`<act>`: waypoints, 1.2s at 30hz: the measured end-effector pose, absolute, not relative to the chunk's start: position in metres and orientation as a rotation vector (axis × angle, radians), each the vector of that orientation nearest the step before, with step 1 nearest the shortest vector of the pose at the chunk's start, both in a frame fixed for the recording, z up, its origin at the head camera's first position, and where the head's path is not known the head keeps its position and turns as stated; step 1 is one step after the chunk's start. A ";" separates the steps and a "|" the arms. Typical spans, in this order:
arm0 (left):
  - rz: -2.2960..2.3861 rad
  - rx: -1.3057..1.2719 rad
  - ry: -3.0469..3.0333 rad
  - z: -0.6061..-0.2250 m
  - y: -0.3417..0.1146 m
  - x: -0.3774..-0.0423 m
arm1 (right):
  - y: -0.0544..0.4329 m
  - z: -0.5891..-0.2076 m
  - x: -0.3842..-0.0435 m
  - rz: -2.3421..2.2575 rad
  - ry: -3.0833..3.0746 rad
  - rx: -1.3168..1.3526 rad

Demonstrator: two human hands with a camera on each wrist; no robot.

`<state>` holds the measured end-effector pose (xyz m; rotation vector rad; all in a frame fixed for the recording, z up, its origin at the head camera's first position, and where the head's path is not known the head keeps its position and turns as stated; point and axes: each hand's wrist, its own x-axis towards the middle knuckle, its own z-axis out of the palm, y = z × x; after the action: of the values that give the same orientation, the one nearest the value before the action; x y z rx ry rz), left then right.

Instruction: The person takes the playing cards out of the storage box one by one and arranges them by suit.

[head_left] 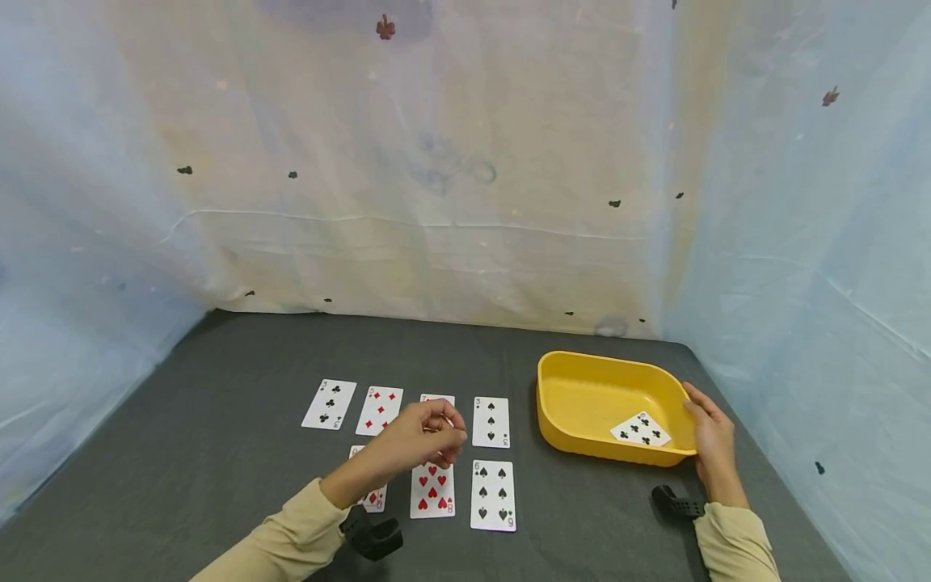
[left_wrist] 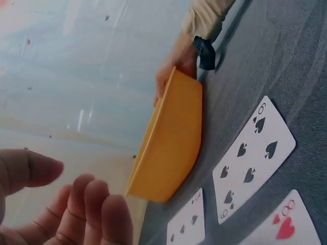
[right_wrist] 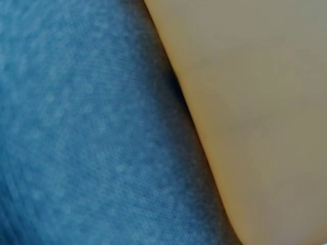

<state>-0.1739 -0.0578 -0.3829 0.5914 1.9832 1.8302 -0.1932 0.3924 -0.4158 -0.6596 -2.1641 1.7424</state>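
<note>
My left hand [head_left: 425, 432] hovers over the playing cards with fingers loosely bent and nothing in them; the left wrist view shows a gap between thumb and fingertips [left_wrist: 116, 219]. Under and beside it are the eight of hearts [head_left: 432, 493], a partly covered diamonds card [head_left: 375, 499] and a red card [head_left: 438, 398] mostly hidden by the hand. My right hand [head_left: 714, 440] grips the right end of a yellow tray [head_left: 604, 380], thumb at the rim. A clubs card [head_left: 641, 429] lies inside the tray. The right wrist view shows only the tray's wall [right_wrist: 255, 112] up close.
Right of the left hand lie the three of spades [head_left: 490, 422] and six of spades [head_left: 493, 496]. Farther left are the three of clubs [head_left: 329, 404] and five of diamonds [head_left: 379, 410]. Pale spotted sheeting [head_left: 436, 202] rises behind and beside the dark table [head_left: 182, 453].
</note>
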 end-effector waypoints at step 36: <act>1.658 0.741 2.284 -0.356 0.094 -0.220 | 0.392 -0.414 -0.194 1.752 -2.172 -0.660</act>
<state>-0.2200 0.0938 -0.3564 0.7409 2.2843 1.6584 -0.1936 0.3922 -0.4142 -0.6602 -2.1718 1.7523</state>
